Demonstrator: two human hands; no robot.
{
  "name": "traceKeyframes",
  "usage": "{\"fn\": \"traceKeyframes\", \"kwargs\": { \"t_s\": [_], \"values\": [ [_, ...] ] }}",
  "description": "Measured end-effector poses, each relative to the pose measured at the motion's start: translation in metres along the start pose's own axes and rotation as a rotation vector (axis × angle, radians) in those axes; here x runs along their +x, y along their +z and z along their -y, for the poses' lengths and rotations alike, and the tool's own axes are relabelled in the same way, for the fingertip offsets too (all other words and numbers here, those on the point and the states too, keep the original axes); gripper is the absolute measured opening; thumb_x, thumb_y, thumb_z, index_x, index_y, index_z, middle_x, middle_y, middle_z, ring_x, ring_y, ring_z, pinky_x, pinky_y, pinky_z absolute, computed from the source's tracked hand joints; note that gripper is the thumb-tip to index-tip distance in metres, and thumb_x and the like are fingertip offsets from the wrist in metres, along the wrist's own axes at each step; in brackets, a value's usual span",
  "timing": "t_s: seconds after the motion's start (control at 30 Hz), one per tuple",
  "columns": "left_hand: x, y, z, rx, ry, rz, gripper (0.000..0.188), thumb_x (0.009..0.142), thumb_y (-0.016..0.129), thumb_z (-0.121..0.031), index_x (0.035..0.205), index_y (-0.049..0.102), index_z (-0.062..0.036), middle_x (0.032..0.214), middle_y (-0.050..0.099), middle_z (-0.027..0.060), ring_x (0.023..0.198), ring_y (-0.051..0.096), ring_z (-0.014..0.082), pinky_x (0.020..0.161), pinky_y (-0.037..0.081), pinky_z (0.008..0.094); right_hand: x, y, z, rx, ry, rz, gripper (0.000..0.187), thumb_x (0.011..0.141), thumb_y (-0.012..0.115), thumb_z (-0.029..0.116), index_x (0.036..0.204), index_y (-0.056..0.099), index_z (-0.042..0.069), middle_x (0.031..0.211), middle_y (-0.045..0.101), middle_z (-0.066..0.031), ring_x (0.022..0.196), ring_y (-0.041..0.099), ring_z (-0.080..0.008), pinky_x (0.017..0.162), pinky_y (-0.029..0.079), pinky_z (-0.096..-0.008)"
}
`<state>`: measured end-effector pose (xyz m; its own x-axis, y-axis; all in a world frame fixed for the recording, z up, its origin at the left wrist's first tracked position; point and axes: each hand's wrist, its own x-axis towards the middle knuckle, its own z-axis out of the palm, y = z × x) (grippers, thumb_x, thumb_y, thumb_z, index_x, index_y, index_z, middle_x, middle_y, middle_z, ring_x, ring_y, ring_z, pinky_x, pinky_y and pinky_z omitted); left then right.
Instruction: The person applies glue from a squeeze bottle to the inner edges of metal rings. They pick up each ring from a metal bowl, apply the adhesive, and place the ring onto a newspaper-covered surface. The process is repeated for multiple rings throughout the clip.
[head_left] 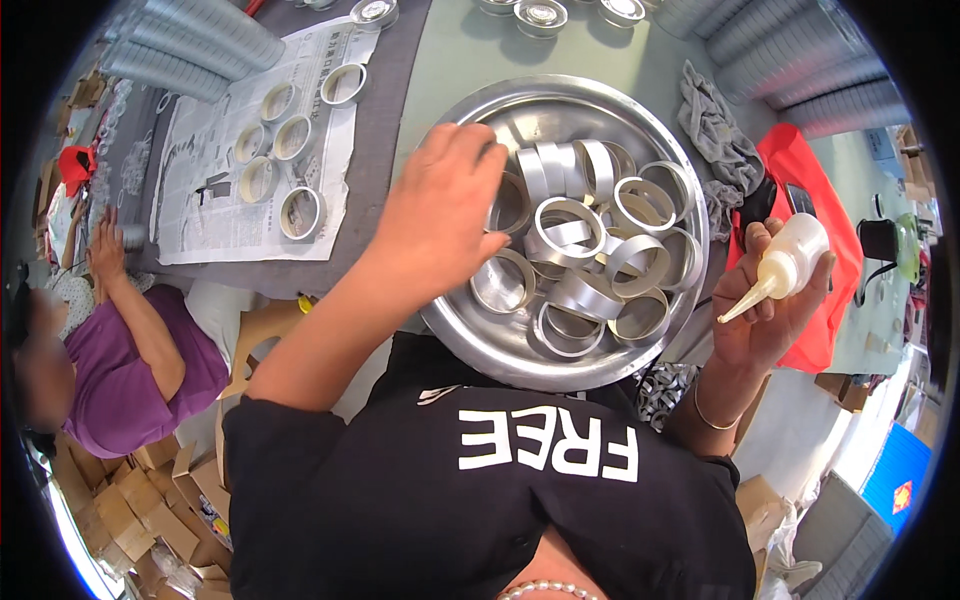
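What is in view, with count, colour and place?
Tray: one, silver, centre
Rings: many, silver, in tray
Newspaper: count unclear, greyish, left
Separate rings: six, silvery, on newspaper
Tablecloth: one, dark grey, left
Ribbed stacks: several, grey, upper corners
Metal discs: several, silver, top edge
Rag: apparently one, grey, beside tray
Bag-like thing: one, red, right
Cardboard boxes: several, brown, lower left
Co-worker: one certain, wearing purple, left
Squeeze bottle: one, whitish, right
Shirt: one, black, bottom
Left hand: one, at tray's left
Right hand: one, holding squeeze bottle

Pale green tabletop [452,58]; cardboard boxes [140,512] lower left.
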<state>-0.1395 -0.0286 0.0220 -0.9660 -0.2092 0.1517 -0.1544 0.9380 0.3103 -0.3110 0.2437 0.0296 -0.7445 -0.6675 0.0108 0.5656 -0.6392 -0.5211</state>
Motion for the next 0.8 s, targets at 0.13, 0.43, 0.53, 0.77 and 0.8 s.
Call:
{"fn": "traceKeyframes", "kwargs": {
  "t_s": [0.13, 0.43, 0.53, 0.77, 0.8],
  "values": [
    [0.014, 0.018, -0.003, 0.06, -0.045, 0.225, 0.06, 0.063, 0.081, -0.017, 0.115, 0.055, -0.0009, 0.113, 0.051, 0.0126, 0.114, 0.049, 0.0315, 0.096, 0.045, 0.0402, -0.004, -0.001, 0.0, -0.016, -0.032, -0.01, 0.068, 0.097, 0.045, 0.056, 0.119, 0.047, -0.008, 0.1, 0.058, -0.0197, 0.047, 0.053, -0.0083, 0.038, 0.04, -0.0189],
    [-0.048, 0.002, 0.048, -1.092, -0.39, -0.539, 0.067, 0.07, 0.083, -0.012, 0.127, 0.049, -0.0057, 0.118, 0.054, 0.0078, 0.111, 0.055, 0.0186, 0.098, 0.046, 0.0351, -0.005, -0.001, -0.009, -0.003, -0.042, -0.051, 0.068, 0.096, 0.046, 0.057, 0.119, 0.047, -0.007, 0.099, 0.059, -0.0186, 0.044, 0.051, -0.0058, 0.038, 0.041, -0.0175],
    [-0.086, 0.032, 0.076, -0.843, -0.522, -0.637, 0.067, 0.068, 0.083, -0.012, 0.126, 0.051, -0.0068, 0.118, 0.055, 0.0089, 0.11, 0.055, 0.0209, 0.097, 0.046, 0.0372, 0.0, 0.002, -0.012, 0.039, -0.011, -0.015, 0.069, 0.096, 0.046, 0.058, 0.119, 0.047, -0.007, 0.099, 0.059, -0.0189, 0.044, 0.051, -0.0058, 0.038, 0.041, -0.0174],
    [-0.114, -0.012, 0.062, 0.037, -0.441, -0.06, 0.064, 0.064, 0.079, -0.018, 0.122, 0.057, -0.004, 0.117, 0.057, 0.0151, 0.105, 0.054, 0.036, 0.094, 0.043, 0.0421, -0.002, 0.009, -0.015, 0.009, -0.02, -0.004, 0.071, 0.093, 0.05, 0.059, 0.119, 0.046, -0.007, 0.099, 0.059, -0.0194, 0.044, 0.05, -0.0082, 0.04, 0.045, -0.0188],
    [-0.114, -0.017, 0.061, -0.006, -0.457, 0.002, 0.065, 0.064, 0.079, -0.017, 0.123, 0.057, -0.0036, 0.116, 0.057, 0.0148, 0.105, 0.054, 0.0356, 0.094, 0.043, 0.0413, -0.003, 0.009, -0.016, 0.01, -0.028, 0.037, 0.072, 0.092, 0.051, 0.059, 0.119, 0.045, -0.007, 0.099, 0.058, -0.0192, 0.049, 0.053, -0.01, 0.042, 0.048, -0.0193]
  ]
}}
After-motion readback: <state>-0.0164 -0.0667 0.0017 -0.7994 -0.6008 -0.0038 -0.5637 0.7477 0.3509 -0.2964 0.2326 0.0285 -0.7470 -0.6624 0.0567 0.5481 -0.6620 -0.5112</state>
